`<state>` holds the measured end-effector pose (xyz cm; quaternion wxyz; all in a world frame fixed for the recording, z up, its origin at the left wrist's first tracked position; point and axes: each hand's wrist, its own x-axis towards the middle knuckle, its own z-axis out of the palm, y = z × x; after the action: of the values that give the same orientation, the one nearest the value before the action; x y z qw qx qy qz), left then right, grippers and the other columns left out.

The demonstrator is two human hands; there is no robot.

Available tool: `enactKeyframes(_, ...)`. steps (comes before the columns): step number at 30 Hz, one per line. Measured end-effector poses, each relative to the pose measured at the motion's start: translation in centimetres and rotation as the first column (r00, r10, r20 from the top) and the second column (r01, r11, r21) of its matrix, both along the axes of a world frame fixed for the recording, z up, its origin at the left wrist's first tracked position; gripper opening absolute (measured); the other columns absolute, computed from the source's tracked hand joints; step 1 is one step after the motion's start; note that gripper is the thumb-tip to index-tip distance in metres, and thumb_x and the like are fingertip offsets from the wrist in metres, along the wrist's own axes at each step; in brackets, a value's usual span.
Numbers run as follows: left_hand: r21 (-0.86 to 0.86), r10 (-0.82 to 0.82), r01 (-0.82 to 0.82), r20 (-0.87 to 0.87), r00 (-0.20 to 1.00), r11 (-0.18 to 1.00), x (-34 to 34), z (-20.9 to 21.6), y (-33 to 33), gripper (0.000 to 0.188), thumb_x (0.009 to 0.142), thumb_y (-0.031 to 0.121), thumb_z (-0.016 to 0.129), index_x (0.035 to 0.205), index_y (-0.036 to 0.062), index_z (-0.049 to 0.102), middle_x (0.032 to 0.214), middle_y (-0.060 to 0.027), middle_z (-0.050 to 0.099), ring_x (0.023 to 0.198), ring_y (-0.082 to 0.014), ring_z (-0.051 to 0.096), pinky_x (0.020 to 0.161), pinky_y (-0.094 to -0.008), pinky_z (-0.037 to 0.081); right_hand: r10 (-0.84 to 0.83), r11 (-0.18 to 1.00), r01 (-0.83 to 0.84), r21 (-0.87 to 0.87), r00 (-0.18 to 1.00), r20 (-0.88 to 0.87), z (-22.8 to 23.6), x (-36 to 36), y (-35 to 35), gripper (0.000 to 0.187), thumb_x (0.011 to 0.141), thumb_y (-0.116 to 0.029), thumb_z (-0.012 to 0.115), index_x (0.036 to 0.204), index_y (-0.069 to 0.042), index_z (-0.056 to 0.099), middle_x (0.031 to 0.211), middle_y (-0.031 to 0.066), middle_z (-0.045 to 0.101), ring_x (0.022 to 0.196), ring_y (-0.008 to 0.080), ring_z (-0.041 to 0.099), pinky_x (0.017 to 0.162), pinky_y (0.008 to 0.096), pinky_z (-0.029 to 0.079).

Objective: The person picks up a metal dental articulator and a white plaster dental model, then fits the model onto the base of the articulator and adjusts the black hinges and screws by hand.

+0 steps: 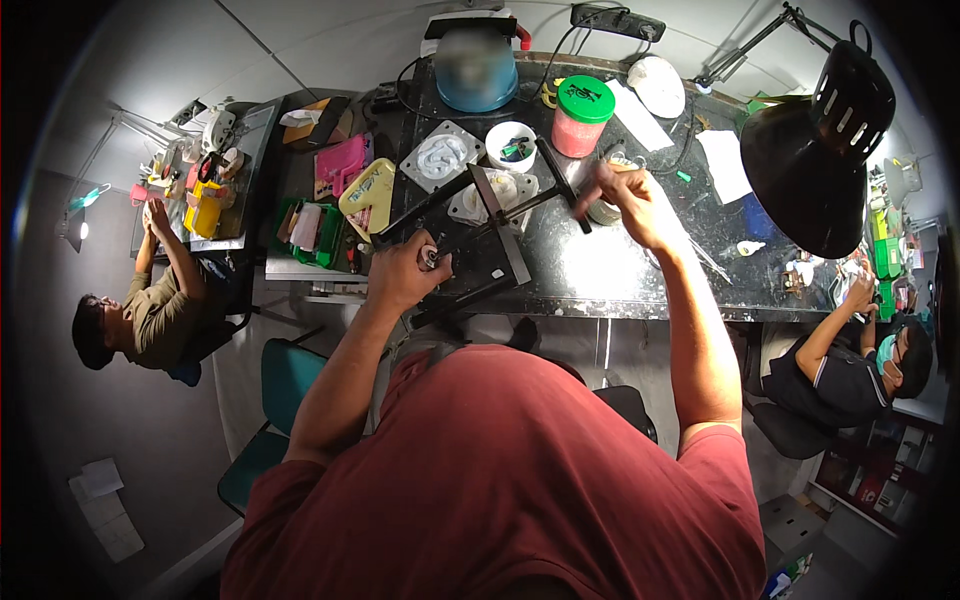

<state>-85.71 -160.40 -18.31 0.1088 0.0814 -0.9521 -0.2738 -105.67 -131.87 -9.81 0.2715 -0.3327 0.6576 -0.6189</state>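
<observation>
A black metal screw press point(500, 232), with a frame, a threaded rod and a T-shaped handle point(563, 185), lies tilted over the front of the dark workbench. My left hand point(405, 272) is closed round a small round piece point(429, 257) with a metallic centre, against the near-left part of the frame. What exactly that piece is cannot be made out. Beside the T-handle, my right hand point(635, 203) has its fingers apart, one stretched toward the bar's near end. Its fingertips are blurred; whether they touch the bar is unclear.
Behind the press are plaster moulds point(442, 155), a white tub point(511, 145) and a pink jar point(580, 120) with a green lid. A black lamp point(820, 150) hangs at right. A yellow tray point(368, 198) lies left. Other people sit at left point(155, 320) and right point(845, 370).
</observation>
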Motion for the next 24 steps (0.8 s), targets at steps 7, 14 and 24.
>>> enactKeyframes(7, 0.007, -0.011, 0.011, 0.032, 0.999, 1.0, -0.1, 0.2, 0.0, 0.03, 0.08, 0.032, 0.075, 0.083, 0.0089, 0.056, 0.059, -0.0076, 0.059, 0.056, -0.0307, 0.062, 0.053, -0.0394, 0.046, -0.113, 0.982, 0.142, 0.126, 0.971, -0.213, -0.4, 0.2, 0.1, 0.045, 0.099, -0.044, 0.055, 0.089, -0.007, 0.078, 0.088, 0.0118, 0.069, 0.087, 0.0152, 0.06, 0.078, 0.0307, 0.045)
enactKeyframes(14, 0.043, 0.034, -0.036, 0.044, 0.998, 0.998, -0.1, 0.3, 0.2, 0.033, 0.082, 0.036, 0.076, 0.089, 0.0084, 0.058, 0.064, -0.0086, 0.062, 0.06, -0.0279, 0.064, 0.056, -0.0375, 0.048, -0.323, 0.769, 0.527, 0.361, 0.808, -0.493, -1.8, 1.0, 1.0, 0.031, 0.099, -0.029, 0.051, 0.102, -0.005, 0.07, 0.078, 0.0142, 0.064, 0.074, 0.0231, 0.062, 0.071, 0.0354, 0.048)
enactKeyframes(24, 0.083, -0.021, 0.024, -0.033, 0.999, 0.996, -0.8, -0.6, 1.1, 0.038, 0.082, 0.042, 0.076, 0.093, 0.0093, 0.059, 0.067, -0.0095, 0.066, 0.065, -0.0288, 0.068, 0.057, -0.0375, 0.051, -0.152, 0.983, 0.184, 0.001, 0.81, 0.566, -5.8, 9.5, -4.9, 0.092, 0.081, -0.045, 0.077, 0.15, -0.006, 0.03, 0.128, 0.0234, 0.058, 0.119, 0.0278, 0.058, 0.104, 0.0386, 0.042)
